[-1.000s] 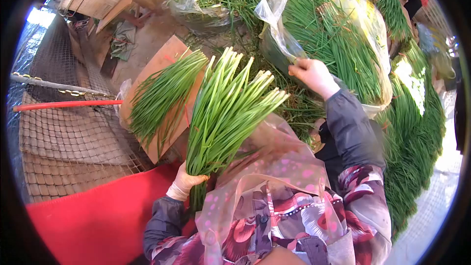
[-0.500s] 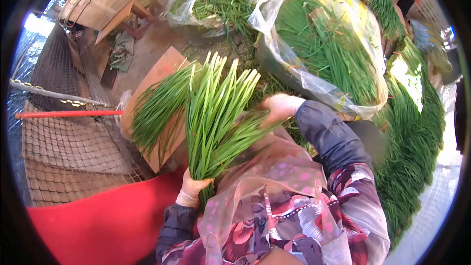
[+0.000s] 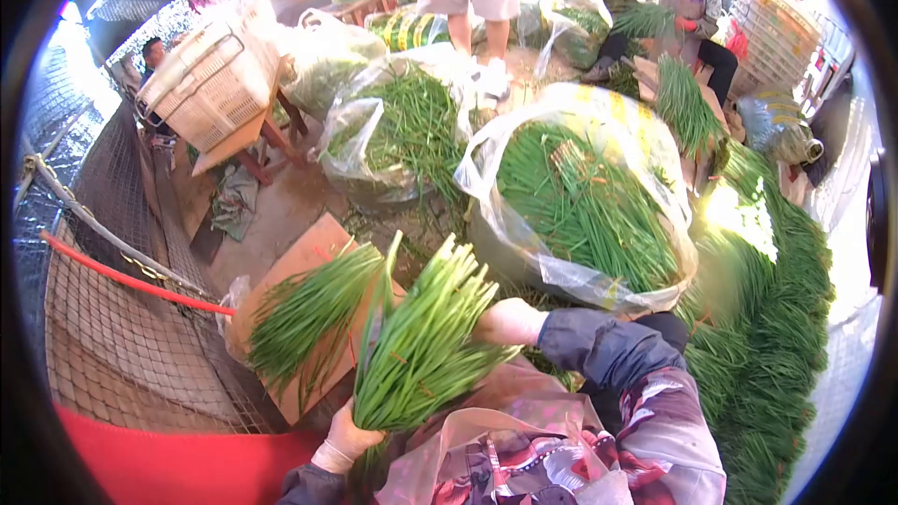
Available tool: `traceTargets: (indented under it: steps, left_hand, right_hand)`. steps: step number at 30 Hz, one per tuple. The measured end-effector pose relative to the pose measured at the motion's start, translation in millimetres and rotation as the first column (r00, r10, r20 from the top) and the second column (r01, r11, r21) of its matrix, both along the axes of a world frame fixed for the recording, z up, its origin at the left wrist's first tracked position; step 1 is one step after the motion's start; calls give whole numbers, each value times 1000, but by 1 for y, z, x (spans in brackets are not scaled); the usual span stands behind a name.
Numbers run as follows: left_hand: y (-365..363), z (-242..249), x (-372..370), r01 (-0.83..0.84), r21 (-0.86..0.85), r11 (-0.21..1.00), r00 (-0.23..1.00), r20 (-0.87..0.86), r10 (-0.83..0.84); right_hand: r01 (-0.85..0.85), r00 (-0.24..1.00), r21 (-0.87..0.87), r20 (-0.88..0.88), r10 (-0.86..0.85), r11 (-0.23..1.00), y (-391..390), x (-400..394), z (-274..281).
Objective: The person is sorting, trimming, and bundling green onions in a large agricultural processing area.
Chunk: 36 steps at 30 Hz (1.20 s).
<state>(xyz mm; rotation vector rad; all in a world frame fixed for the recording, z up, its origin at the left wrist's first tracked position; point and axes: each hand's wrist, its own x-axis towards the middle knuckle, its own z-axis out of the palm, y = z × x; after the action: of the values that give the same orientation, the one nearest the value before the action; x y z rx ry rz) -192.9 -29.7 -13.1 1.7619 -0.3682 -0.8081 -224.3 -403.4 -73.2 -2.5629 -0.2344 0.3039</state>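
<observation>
- Bundle of green stalks (image 3: pixel 426 346): we hold it upright before us, cut ends fanned upward. We take this bundle as our landmark.
- Left hand (image 3: pixel 348 435): gloved, below the bundle, its fingers closed round the base of the stalks.
- Right hand (image 3: pixel 507 322): just right of the bundle, touching its upper stalks; whether its fingers are curled round any stalks we cannot tell, as the greens hide them.
- Second sheaf of stalks (image 3: pixel 304 313): just left of the bundle, lying on a cardboard sheet (image 3: pixel 299 262).
- Large plastic sack of greens (image 3: pixel 585 210): beyond the bundle to the right, mouth open.
- Smaller bag of greens (image 3: pixel 398 131): farther beyond the bundle.
- Heaped greens (image 3: pixel 776 318): well right of the bundle.
- Red hose (image 3: pixel 131 279) and wire mesh (image 3: pixel 112 346): well left of the bundle.
- Handling note, in our judgement: we should keep the base grip firm, let the right hand level the tops, and gather loose stalks in gently so nothing bends or slips out.
</observation>
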Motion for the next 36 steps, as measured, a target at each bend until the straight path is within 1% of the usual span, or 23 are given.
traceTargets:
  steps: [2, 7, 9, 10, 11, 13, 14, 15, 16, 17, 19, 21, 23, 24, 25, 26, 27, 29, 32, 33, 34, 35, 36]
  left_hand:
    - [-5, 3, 0, -20, -99, 995, 991, -136, 7]
    - [-15, 7, 5, 27, -188, 982, 990, -134, -53]
    - [-5, 7, 9, 87, -124, 988, 980, -166, -107]
    - [7, -2, 12, 122, -105, 987, 992, -26, -125]
    - [9, 3, 13, 117, -109, 987, 993, -15, -120]
    - [17, 16, 8, -1, -171, 985, 944, -324, -55]
    - [15, 17, 8, 21, -174, 984, 947, -311, -76]
    - [10, 17, 7, 15, -177, 984, 950, -303, -69]
    - [2, 16, 5, -38, -174, 984, 915, -403, -35]
    - [-8, 17, 3, -88, -164, 983, 867, -499, -5]
    - [-30, 33, -3, -91, -197, 976, 873, -487, -17]
    - [-39, 40, -5, -124, -154, 980, 857, -515, 27]
    - [-42, 39, -9, -105, -153, 983, 863, -505, 14]
    - [-44, 40, -13, -101, -139, 985, 845, -534, 11]
    - [-46, 40, -17, -98, -128, 987, 825, -565, 8]
    - [-37, 28, -17, -70, -145, 987, 823, -568, -25]
    - [-32, 24, -17, -74, -139, 987, 818, -574, -19]
    - [-21, 25, -24, -33, -180, 983, 872, -485, -60]
    - [-35, 52, -28, -125, -145, 982, 855, -518, 32]
    - [-35, 42, -26, -128, -159, 979, 845, -534, 23]
    - [-34, 27, -22, -157, -178, 971, 821, -570, 28]
    - [-41, 30, -20, -175, -193, 966, 819, -573, 34]
    - [-39, 28, -18, -158, -209, 965, 829, -559, 15]
  right_hand:
    - [108, 987, -51, 128, -101, 993, 0, 0, -7]
    - [313, 949, -217, 50, -310, 925, -16, 9, -21]
    - [322, 941, -329, 12, -337, 888, -45, 10, -22]
    - [390, 914, -323, 24, -405, 862, -68, 0, -20]
    - [450, 885, -316, 34, -464, 835, -91, -9, -18]
    - [280, 824, -203, -451, -343, 938, -101, -31, -12]
    - [229, 897, -8, -387, -215, 973, -86, -42, 10]
    - [291, 927, 394, -342, -155, 872, -95, -38, -86]
    - [339, 902, 639, -429, -46, 690, -69, -40, -48]
    - [400, 892, 664, -442, -99, 632, -47, -44, -15]
    - [508, 856, 857, -489, -171, 93, -17, -40, -4]
    - [578, 775, 807, -496, -392, 119, -18, -32, 9]
    - [582, 656, 813, -483, -580, -19, -32, -21, 2]
    - [505, 670, 862, -424, -609, -46, -44, -15, 4]
    - [571, 589, 821, -412, -695, -2, -55, -14, 8]
    - [506, 548, 861, -371, -750, -56, -67, -14, 13]
    - [411, 518, 881, -439, -734, -237, -84, -24, 34]
    - [323, 464, 900, -420, -780, -292, -121, -32, 39]
    - [297, 461, 937, -310, -832, -184, -135, -51, 67]
    - [267, 595, 953, -280, -753, -143, -138, -61, 68]
    - [338, 580, 939, -260, -772, -62, -116, -57, 66]
    - [391, 576, 920, -211, -790, 40, -93, -49, 72]
    - [451, 752, 841, -178, -635, 298, -76, -56, 66]
